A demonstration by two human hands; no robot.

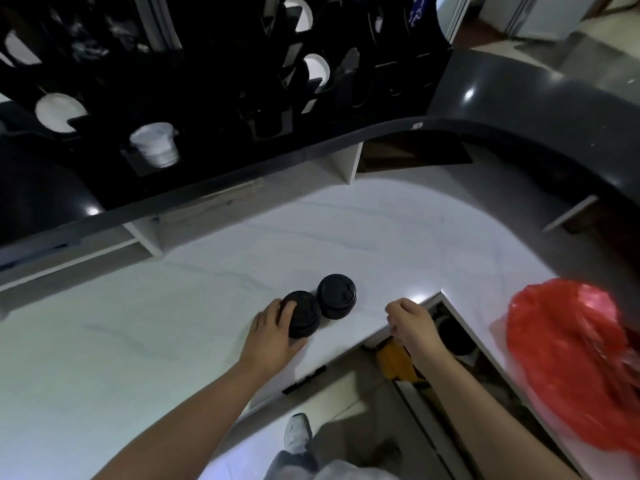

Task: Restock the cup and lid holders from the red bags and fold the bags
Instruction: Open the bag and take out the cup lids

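From the head camera, two short stacks of black lids sit side by side, touching, on the white table (173,323). The left hand (273,336) has its fingers (289,311) and thumb curled round the nearer lid stack (303,318), grasping it; the second lid stack (336,296) stands free just beside it. The right hand (410,322) hovers near the table's edge with its fingers curled in and holding nothing that I can see (a loose fist, it looks). A red bag (568,362) lies crumpled at the far right of the table, well apart from the lids. Up on the dark counter stands the black holder (214,98), with white cups (156,143) and white lids showing in some slots.

This looks like the lid-restocking step: the next move calls for lifting the grasped stack up to an open slot in the holder, keeping the stack squared.
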